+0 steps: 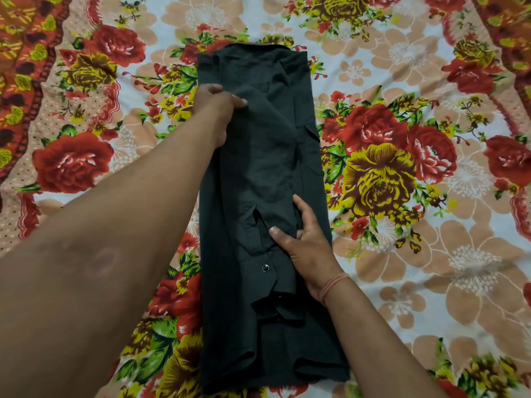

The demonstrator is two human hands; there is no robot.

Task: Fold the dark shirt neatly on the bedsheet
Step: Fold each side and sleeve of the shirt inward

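Dark cotton shirt (258, 196) folded into long strip on floral bedsheet (402, 254); I see left hand (218, 106) flat near collar, right hand (304, 242) spread, pressing cuff

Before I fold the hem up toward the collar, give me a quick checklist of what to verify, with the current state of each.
1. Both sides folded in, so the dark shirt is a long narrow strip: ok.
2. Sleeve laid flat on top: not ok; the cuff with the snap button is bunched near the lower middle.
3. Hem edge straight: not ok; the bottom corners curl and gape.
4. Collar end square: ok, though the top right corner is a bit rumpled.
5. Hands placed: left hand presses the upper left edge, right hand rests flat on the sleeve; neither holds the hem yet.
6. Bedsheet flat under the shirt: cannot tell.
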